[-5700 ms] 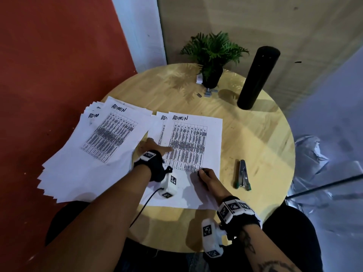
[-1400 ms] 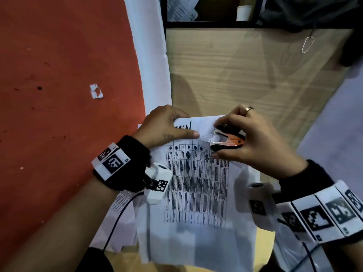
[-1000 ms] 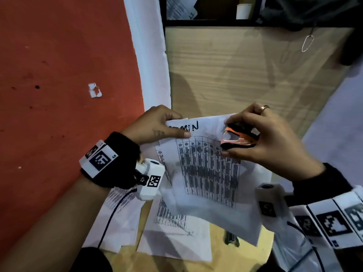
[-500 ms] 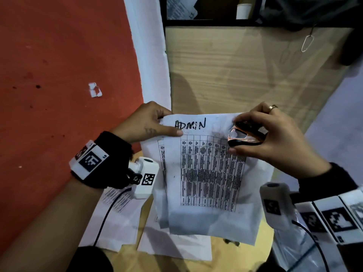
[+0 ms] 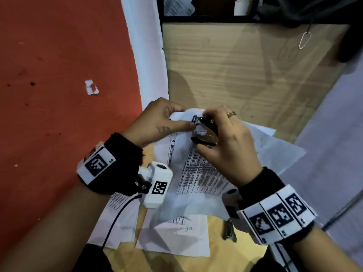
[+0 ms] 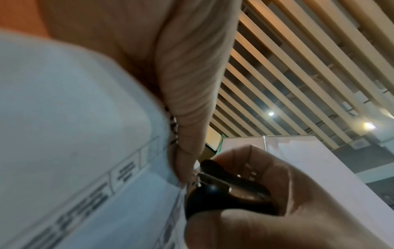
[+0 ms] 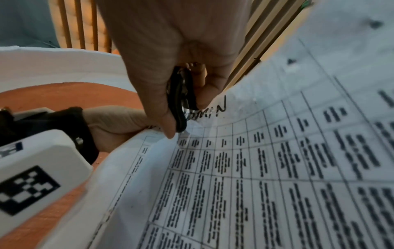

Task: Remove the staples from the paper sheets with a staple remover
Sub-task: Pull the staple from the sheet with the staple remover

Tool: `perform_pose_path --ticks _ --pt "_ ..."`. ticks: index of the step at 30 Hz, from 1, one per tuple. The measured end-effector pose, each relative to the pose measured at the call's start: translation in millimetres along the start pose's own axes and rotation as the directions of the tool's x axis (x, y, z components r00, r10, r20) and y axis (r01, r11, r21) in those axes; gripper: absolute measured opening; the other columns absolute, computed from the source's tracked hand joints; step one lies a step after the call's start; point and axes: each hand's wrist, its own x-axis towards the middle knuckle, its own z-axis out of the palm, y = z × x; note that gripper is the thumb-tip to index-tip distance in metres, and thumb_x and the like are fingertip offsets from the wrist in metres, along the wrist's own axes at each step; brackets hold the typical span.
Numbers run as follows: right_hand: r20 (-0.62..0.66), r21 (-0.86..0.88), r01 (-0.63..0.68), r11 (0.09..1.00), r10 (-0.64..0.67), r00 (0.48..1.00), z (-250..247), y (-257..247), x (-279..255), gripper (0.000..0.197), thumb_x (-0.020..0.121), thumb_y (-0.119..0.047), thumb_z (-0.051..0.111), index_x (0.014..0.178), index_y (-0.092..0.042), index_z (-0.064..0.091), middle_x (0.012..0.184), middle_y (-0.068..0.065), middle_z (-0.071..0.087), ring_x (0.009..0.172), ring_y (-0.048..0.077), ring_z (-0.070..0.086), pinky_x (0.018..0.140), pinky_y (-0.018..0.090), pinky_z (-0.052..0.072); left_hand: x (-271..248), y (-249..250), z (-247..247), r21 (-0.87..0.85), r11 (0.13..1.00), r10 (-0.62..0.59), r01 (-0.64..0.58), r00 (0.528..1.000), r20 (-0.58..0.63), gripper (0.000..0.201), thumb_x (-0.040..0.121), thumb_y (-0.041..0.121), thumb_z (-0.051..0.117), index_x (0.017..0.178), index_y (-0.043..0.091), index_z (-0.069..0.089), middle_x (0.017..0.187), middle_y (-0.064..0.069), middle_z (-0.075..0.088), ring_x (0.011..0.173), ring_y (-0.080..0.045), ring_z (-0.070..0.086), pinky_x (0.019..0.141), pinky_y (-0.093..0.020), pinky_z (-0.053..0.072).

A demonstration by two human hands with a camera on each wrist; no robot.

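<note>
I hold a stapled set of printed sheets [image 5: 198,173] up above the table. My left hand [image 5: 157,120] pinches the top left corner of the sheets [image 6: 85,151], thumb on the front. My right hand [image 5: 224,138] grips the black staple remover [image 5: 205,134] between thumb and fingers, its claws at the top edge beside my left thumb [image 6: 187,134]. The right wrist view shows the staple remover [image 7: 181,101] touching the sheets [image 7: 277,160] at the handwritten heading. The staple itself is hidden.
More printed sheets [image 5: 172,238] lie on the round wooden table [image 5: 216,260] below. A metal stapler [image 5: 228,230] lies on the table under my right wrist. A red wall [image 5: 59,95] stands left, a wooden panel [image 5: 245,75] ahead.
My right hand has moved the staple remover left from the sheets' top right to the top near my left thumb. The sheets have bent and tilted, and my left hand has shifted its pinch.
</note>
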Motion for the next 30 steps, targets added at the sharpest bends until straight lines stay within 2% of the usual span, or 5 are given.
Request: perform_pose_path --ticks 6,19,24,27,30 --pt "-0.029 -0.111 0.070 0.991 -0.074 0.997 0 -5 3 0.033 0.062 -0.016 0.068 0.094 -0.010 0.063 0.094 0.006 0.062 0.079 0.030 0.059 0.049 0.036 0.048 -3 -4 2 -0.065 0.998 -0.007 0.010 0.999 0.054 0.050 0.070 0.041 0.070 0.093 -0.003 0.066 0.096 -0.035 0.064 0.079 -0.022 0.059 0.074 -0.053 0.051" --pt "-0.008 -0.067 0.141 0.988 -0.142 0.990 6 -4 5 0.030 0.061 -0.003 0.073 0.090 -0.006 0.066 0.093 0.009 0.065 0.072 0.034 0.063 0.045 0.037 0.050 -5 -1 6 -0.180 0.976 -0.121 0.121 0.993 0.010 0.033 0.068 0.014 0.069 0.084 -0.014 0.063 0.080 -0.018 0.060 0.074 -0.021 0.054 0.067 -0.033 0.042" --pt "-0.024 -0.153 0.162 0.975 -0.167 0.986 8 -4 6 0.029 0.057 -0.001 0.078 0.083 -0.006 0.068 0.083 0.009 0.065 0.067 0.032 0.062 0.040 0.035 0.047 -5 -2 9 -0.243 0.956 -0.172 0.166 0.985 0.000 0.009 0.080 -0.006 0.066 0.076 0.003 0.068 0.076 -0.014 0.064 0.060 -0.008 0.060 0.059 -0.017 0.049" --pt "-0.033 -0.153 0.172 0.973 -0.179 0.983 11 -3 6 0.026 0.058 0.000 0.078 0.081 -0.004 0.067 0.081 0.010 0.065 0.066 0.032 0.062 0.040 0.036 0.048 -5 -5 8 -0.281 0.943 -0.187 0.178 0.982 -0.007 0.012 0.080 -0.005 0.065 0.078 0.006 0.069 0.072 -0.006 0.069 0.063 -0.007 0.063 0.061 -0.016 0.051" --pt "-0.036 -0.141 0.167 0.976 -0.174 0.984 12 -2 6 0.015 0.064 -0.003 0.073 0.078 -0.003 0.066 0.077 0.011 0.064 0.063 0.033 0.062 0.041 0.035 0.047 -5 -5 8 -0.307 0.935 -0.191 0.178 0.982 -0.011 0.011 0.077 -0.003 0.070 0.088 -0.006 0.069 0.084 -0.016 0.067 0.075 -0.016 0.062 0.070 -0.024 0.049"
